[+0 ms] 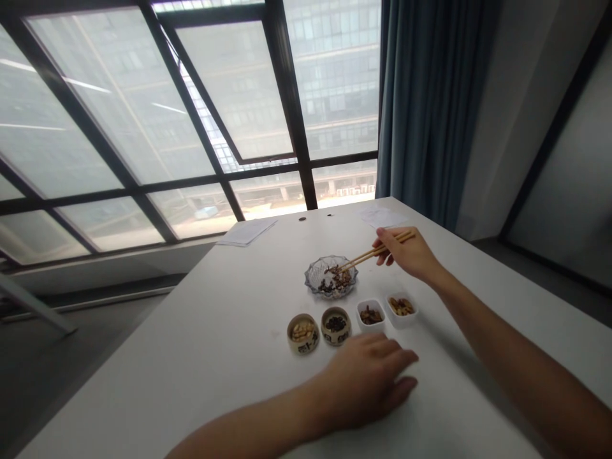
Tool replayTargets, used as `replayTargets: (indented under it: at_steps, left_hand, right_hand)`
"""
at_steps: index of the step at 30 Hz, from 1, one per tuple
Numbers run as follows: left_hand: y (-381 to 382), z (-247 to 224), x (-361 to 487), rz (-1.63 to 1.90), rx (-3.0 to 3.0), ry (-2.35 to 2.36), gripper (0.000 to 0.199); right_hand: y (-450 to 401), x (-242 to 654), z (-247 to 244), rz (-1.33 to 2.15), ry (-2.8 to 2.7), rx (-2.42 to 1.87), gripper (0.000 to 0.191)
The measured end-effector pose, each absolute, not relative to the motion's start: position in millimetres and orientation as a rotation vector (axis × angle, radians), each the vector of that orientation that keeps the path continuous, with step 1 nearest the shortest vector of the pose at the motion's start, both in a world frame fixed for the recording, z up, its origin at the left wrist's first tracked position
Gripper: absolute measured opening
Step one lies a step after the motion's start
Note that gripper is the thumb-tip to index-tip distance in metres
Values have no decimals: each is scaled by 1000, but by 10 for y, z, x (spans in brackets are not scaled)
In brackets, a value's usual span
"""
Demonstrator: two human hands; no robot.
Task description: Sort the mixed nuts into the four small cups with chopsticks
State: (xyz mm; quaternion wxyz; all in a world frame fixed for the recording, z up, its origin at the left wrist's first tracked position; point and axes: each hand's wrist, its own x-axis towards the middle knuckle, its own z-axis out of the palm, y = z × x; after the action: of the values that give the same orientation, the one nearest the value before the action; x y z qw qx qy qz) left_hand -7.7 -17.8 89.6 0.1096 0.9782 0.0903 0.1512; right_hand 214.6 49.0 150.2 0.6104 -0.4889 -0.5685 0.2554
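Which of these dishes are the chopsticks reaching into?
The cut-glass bowl, the only clear glass dish, farthest away, with the chopsticks' tips over it. The two round tan cups and two white square dishes sit nearer, untouched.

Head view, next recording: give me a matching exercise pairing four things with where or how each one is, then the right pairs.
Things:
1. Wooden chopsticks
2. Left hand
3. Cut-glass dish
4. White square dish of golden nuts

Places or states:
A. Farthest right in its row
B. Gripped in the right hand
C. Palm down, nearest the camera
D. Holding a heap of dark brown food

Right pairs: 1-B, 2-C, 3-D, 4-A.
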Motion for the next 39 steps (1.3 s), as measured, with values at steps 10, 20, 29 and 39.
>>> replayTargets:
  at_steps: [10, 20, 29, 39]
  left_hand:
    - [1118, 1630, -337, 888, 2582, 902, 38]
    - [1899, 1526, -313, 432, 2486, 649, 44]
    - [2186, 1450, -227, 378, 2560, 533, 37]
    - [2318, 1307, -247, 657, 2735, 679, 37]
  right_hand:
    - [559, 1859, 1409, 665, -1578, -972, 51]
    - [1100, 2204, 1437, 968, -1541, -814, 55]
    - [1336, 2300, 1432, 1163, -1581, -827, 60]
    - [1564, 2356, 1431, 1150, -1441, -865, 59]
